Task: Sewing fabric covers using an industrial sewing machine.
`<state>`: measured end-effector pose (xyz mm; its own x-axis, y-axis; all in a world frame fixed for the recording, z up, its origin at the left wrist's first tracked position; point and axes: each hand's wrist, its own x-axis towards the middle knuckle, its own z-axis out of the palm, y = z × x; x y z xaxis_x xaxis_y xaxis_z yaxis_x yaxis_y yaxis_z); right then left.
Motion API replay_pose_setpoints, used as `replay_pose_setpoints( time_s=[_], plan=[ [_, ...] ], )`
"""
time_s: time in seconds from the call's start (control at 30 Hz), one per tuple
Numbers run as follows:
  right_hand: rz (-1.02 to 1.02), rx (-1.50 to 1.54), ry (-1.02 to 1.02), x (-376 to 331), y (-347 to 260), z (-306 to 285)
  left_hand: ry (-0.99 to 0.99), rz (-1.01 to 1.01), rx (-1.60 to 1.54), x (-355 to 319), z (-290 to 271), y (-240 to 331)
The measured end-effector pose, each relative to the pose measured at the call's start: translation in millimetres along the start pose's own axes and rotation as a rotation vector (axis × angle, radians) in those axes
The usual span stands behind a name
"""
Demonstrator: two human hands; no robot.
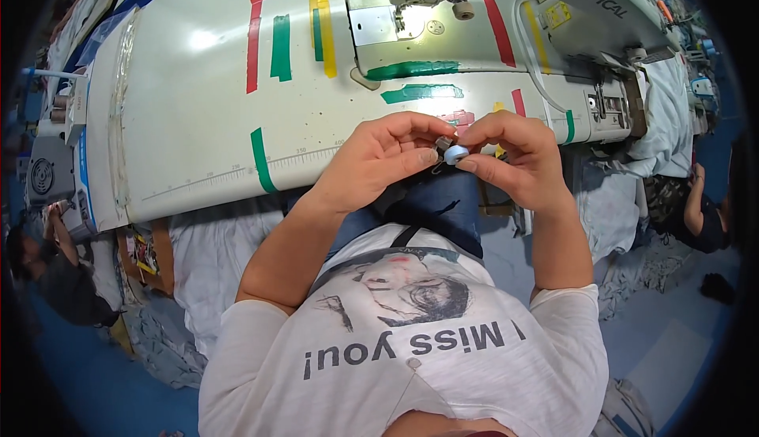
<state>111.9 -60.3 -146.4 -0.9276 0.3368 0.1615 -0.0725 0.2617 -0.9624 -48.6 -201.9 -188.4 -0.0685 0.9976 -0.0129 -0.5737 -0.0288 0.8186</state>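
Note:
My left hand point(383, 156) and my right hand point(514, 156) meet in front of my chest, just at the near edge of the white sewing table point(198, 121). Between their fingertips sits a small round bobbin wound with light blue thread point(455, 155), pinched by my right thumb and fingers. My left fingers hold a small metal bobbin case point(441, 146) against it. Both hands are closed around these small parts, which are partly hidden by the fingers.
An industrial sewing machine point(506, 10) stands at the back of the table, its lamp lit. Strips of red, green and yellow tape mark the tabletop. White cloth point(205, 255) hangs below the table. Other people sit at the left point(47, 271) and right point(704, 215).

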Motion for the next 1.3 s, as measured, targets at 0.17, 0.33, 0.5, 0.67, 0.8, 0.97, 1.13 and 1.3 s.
replay_pose_setpoints(
  time_s=[0.17, 0.33, 0.5, 0.67, 0.8, 0.97, 1.13, 1.3],
  plan=[
    [0.084, 0.180, 0.026, -0.3, 17.0, 13.1, 0.006, 0.020, -0.068, -8.2, -9.6, -7.4],
    [0.225, 0.407, 0.112, 2.0, 22.4, 36.2, 0.045, 0.062, -0.046, -12.0, -16.0, -16.2],
    [-0.001, -0.047, 0.281, -2.1, 17.3, 57.5, 0.162, 0.137, -0.124, -15.7, -17.4, -18.9],
    [-0.308, -0.482, 0.339, -0.2, 26.0, 64.6, 0.217, 0.094, -0.101, -19.3, -19.6, -19.5],
    [-0.126, -0.379, 0.256, -2.2, 34.1, 61.0, 0.196, 0.066, -0.128, -24.7, -26.7, -19.7],
    [0.194, 0.212, 0.293, -3.5, 40.1, 55.6, 0.087, -0.018, -0.106, -28.5, -29.1, -19.2],
    [0.179, 0.345, 0.270, -8.3, 38.3, 53.5, 0.204, 0.043, 0.344, -28.0, -18.4, -13.0],
    [0.113, 0.112, 0.129, -20.5, 26.5, 53.2, 0.262, 0.256, 1.022, -25.0, -17.4, -5.4]
  ],
)
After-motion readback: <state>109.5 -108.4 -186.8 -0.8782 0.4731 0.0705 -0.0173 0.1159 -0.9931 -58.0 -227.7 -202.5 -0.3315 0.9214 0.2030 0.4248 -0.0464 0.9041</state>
